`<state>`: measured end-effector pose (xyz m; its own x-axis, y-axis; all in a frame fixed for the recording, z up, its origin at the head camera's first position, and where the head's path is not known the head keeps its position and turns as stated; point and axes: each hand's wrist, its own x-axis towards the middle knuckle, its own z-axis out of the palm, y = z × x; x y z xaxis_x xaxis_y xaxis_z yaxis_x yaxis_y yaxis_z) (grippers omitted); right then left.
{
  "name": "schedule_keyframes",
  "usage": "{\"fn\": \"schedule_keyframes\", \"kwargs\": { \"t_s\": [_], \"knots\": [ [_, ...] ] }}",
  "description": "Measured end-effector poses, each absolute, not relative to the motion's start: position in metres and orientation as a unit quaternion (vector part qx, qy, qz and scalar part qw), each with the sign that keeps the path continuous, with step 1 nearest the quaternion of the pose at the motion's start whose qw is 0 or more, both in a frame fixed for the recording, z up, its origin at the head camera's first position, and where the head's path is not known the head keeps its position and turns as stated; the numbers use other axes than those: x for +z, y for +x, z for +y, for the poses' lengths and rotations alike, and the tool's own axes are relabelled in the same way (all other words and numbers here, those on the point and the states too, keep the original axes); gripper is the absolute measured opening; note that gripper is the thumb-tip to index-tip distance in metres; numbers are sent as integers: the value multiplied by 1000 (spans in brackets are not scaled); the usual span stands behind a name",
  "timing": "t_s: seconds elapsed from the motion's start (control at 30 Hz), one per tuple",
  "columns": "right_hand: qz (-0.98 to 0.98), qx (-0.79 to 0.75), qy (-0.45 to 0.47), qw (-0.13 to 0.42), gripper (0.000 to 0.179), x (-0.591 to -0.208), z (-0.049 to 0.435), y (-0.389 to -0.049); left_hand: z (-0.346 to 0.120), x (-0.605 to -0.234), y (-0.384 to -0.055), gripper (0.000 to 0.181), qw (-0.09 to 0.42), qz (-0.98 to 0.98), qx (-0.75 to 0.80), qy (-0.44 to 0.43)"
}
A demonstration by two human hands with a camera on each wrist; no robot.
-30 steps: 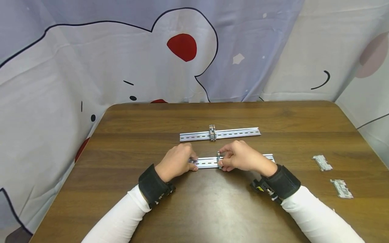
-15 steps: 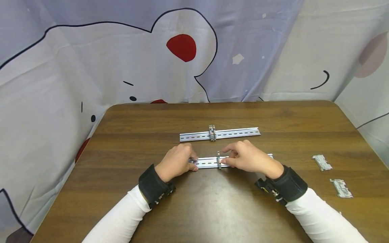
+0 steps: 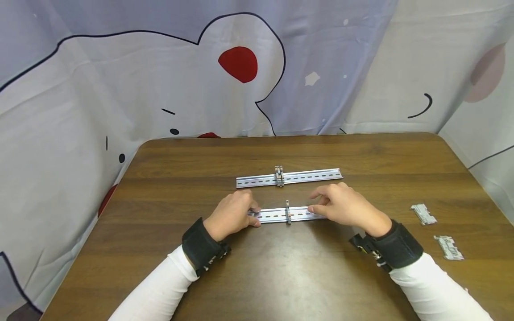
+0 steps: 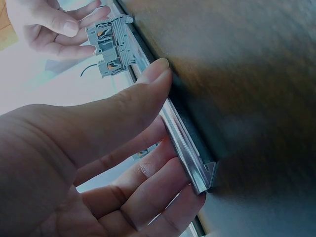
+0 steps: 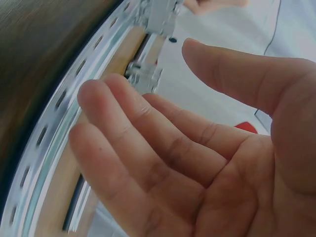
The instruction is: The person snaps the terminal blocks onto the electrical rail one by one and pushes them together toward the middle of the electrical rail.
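Note:
The near slotted metal DIN rail (image 3: 273, 216) lies on the table, its left end pinched between the thumb and fingers of my left hand (image 3: 234, 213). One thin grey terminal block (image 3: 288, 212) stands upright across this rail; the left wrist view shows the terminal block (image 4: 111, 45) side-on, with orange parts. My right hand (image 3: 347, 206) hovers over the rail's right part, apart from the block. In the right wrist view its fingers (image 5: 163, 153) are loosely extended and hold nothing. The rail's right end is hidden behind that hand.
Farther back lies a second DIN rail (image 3: 311, 176) bearing terminal blocks (image 3: 279, 176) side by side. Two loose terminal blocks, one (image 3: 423, 214) behind the other (image 3: 449, 248), lie flat at the right. A patterned curtain (image 3: 160, 80) hangs behind the table.
My right hand has let go of the terminal block on the near rail and moved right. The block stays standing on the rail; my left hand keeps its hold.

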<state>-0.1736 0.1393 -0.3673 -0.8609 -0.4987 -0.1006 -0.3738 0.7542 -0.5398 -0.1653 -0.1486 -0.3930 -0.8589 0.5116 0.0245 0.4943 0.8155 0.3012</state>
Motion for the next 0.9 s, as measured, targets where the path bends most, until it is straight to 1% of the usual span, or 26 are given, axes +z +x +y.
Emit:
{"fn": "schedule_keyframes", "kwargs": {
  "t_s": [0.23,0.4,0.7,0.9],
  "knots": [
    [942,-239,-209,104,37,-369,156,-172,-148,-394,-166,24,33,953,144,263],
    [948,-228,-197,102,38,-370,164,-170,-149,-395,-166,23,32,953,147,263],
    [953,-217,-179,111,37,-367,182,-170,-150,-395,-165,24,32,953,157,258],
    [957,-198,-164,132,43,-362,201,-170,-148,-395,-166,25,33,954,153,257]
  ]
}}
